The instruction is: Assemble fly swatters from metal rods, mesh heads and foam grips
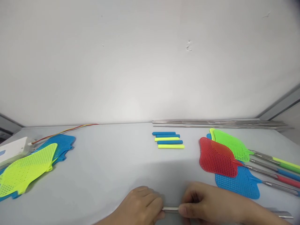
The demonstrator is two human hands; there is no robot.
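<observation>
Grasping a slim silver metal rod (pixel 170 209) in left hand (pixel 145 203) and right hand (pixel 199 201), at the near side of the grey tabletop (pixel 112 162). Pointing left to right along its long axis, roughly parallel to five slim blue and yellow sticks (pixel 168 139) beyond and, farthest, thin metal rods (pixel 211 122) by the white wall (pixel 117 62).

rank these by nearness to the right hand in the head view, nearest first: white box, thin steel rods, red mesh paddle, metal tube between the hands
1. Metal tube: gripped by the right hand itself
2. Red mesh paddle: just beyond it, on the right
3. Thin steel rods: along the table's back edge, right side
4. White box: far left
</observation>
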